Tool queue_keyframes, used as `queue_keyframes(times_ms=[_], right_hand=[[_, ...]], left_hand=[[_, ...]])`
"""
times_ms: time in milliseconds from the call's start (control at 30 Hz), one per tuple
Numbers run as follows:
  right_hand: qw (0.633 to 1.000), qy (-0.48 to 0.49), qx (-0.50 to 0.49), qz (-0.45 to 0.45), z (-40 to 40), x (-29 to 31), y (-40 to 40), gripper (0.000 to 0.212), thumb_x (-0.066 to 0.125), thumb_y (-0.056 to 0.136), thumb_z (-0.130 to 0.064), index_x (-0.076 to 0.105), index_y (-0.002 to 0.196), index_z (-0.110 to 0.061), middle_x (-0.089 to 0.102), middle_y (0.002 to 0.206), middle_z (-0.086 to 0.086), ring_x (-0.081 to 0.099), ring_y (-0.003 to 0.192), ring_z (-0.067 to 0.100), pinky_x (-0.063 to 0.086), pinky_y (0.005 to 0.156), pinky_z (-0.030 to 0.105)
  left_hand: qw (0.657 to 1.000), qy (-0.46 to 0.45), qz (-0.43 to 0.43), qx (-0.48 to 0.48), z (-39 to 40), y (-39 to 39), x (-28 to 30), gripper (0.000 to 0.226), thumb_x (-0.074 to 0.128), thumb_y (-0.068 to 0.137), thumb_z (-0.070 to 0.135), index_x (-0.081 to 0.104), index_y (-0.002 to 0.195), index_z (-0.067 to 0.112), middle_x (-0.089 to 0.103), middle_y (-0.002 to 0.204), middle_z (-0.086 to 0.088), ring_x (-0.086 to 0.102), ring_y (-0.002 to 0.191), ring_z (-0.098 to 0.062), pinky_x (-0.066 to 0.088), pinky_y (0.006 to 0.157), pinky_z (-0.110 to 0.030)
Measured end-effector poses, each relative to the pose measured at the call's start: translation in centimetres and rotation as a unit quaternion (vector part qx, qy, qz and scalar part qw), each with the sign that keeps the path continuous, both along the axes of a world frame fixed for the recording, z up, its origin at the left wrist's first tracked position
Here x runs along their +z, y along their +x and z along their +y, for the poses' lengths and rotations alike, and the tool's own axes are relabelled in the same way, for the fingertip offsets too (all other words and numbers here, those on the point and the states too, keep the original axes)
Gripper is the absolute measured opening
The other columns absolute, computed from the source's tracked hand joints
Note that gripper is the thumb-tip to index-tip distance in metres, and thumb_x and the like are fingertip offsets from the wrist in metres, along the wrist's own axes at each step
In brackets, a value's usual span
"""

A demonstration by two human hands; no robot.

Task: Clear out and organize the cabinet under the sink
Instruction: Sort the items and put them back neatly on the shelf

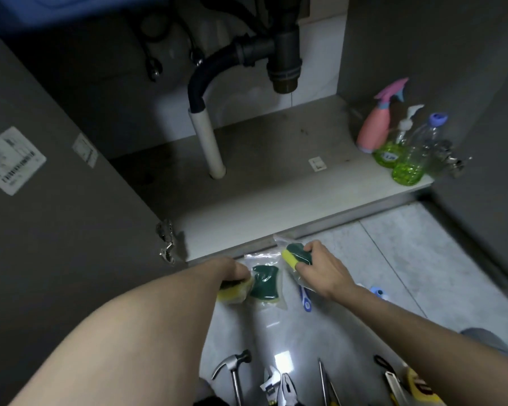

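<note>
**Sponges in both hands at the open sink cabinet**

On the pale tiled floor (pixel 393 259) just before the cabinet's sill, the right hand (pixel 323 268) curls its fingers (pixel 308 247) round a bagged yellow-and-green scouring sponge (pixel 295 254), thumb under it. The left hand (pixel 232 272) grips a second yellow sponge in plastic (pixel 232 291), its fingers tucked out of sight beneath the wrist. Between the two lies a third green-topped sponge in a clear bag (pixel 264 281). Inside the grey cabinet (pixel 261 177), a pink spray bottle (pixel 374 127), a pump bottle of green liquid (pixel 390 150) and a clear bottle with a lilac cap (pixel 414 159) stand together at the right front corner, beneath the black drain trap (pixel 282 54). A claw hammer (pixel 233 367), pliers (pixel 286 388) and other hand tools lie along the near floor.
</note>
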State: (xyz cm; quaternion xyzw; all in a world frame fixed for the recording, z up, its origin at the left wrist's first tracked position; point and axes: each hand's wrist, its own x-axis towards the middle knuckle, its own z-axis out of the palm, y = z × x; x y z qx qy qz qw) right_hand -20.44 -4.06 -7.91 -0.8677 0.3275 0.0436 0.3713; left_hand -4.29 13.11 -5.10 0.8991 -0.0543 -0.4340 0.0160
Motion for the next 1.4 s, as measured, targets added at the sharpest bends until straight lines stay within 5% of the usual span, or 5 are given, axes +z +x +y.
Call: queue_keyframes(times_ms=[100, 300, 500, 1267, 1400], right_hand=[[0.999, -0.036, 0.029, 0.018, -2.4, 3.4, -0.1, 0.050, 0.056, 0.083, -0.057, 0.045, 0.118, -0.023, 0.060, 0.119, 0.003, 0.057, 0.096, 0.027, 0.043, 0.076, 0.034], [0.990, -0.124, 0.060, 0.017, -9.0, 10.7, 2.1, 0.045, 0.069, 0.081, -0.039, 0.052, 0.116, -0.016, 0.061, 0.119, 0.010, 0.060, 0.105, 0.030, 0.045, 0.081, 0.033], [0.974, -0.219, 0.048, -0.002, -14.9, 14.4, 4.5, 0.044, 0.069, 0.078, -0.043, 0.047, 0.105, -0.017, 0.060, 0.109, 0.009, 0.055, 0.090, 0.030, 0.041, 0.074, 0.035], [0.950, -0.311, 0.000, 0.031, -26.8, -0.1, 9.1, 0.050, 0.053, 0.096, -0.049, 0.048, 0.125, -0.009, 0.045, 0.127, 0.014, 0.048, 0.118, 0.034, 0.050, 0.084, 0.048], [0.949, -0.314, 0.030, 0.007, -27.1, -0.2, 8.3, 0.046, 0.042, 0.101, -0.047, 0.057, 0.124, -0.011, 0.045, 0.133, 0.013, 0.039, 0.125, 0.031, 0.044, 0.097, 0.044]], left_hand=[[0.998, 0.021, -0.013, -0.064, -0.7, -0.3, 2.5, 0.040, 0.054, 0.072, 0.050, 0.061, 0.096, 0.019, 0.063, 0.093, -0.005, 0.064, 0.080, -0.024, 0.055, 0.075, -0.033], [0.969, -0.152, -0.196, 0.005, -4.6, 0.5, 5.6, 0.059, 0.065, 0.078, 0.053, 0.055, 0.123, 0.016, 0.063, 0.118, -0.011, 0.061, 0.107, -0.033, 0.048, 0.083, -0.032], [0.926, -0.314, -0.206, 0.037, -12.9, 1.2, 5.5, 0.048, 0.069, 0.084, 0.043, 0.050, 0.119, 0.016, 0.058, 0.124, -0.009, 0.059, 0.110, -0.031, 0.053, 0.089, -0.036], [0.913, -0.320, -0.252, -0.022, -28.5, 7.1, -3.8, 0.062, 0.053, 0.086, 0.070, 0.057, 0.122, 0.020, 0.053, 0.128, -0.009, 0.057, 0.116, -0.034, 0.050, 0.093, -0.039], [0.909, -0.345, -0.233, -0.016, -28.5, 7.7, -4.5, 0.033, 0.054, 0.095, 0.048, 0.065, 0.115, 0.025, 0.066, 0.121, -0.006, 0.063, 0.108, -0.030, 0.050, 0.084, -0.031]])
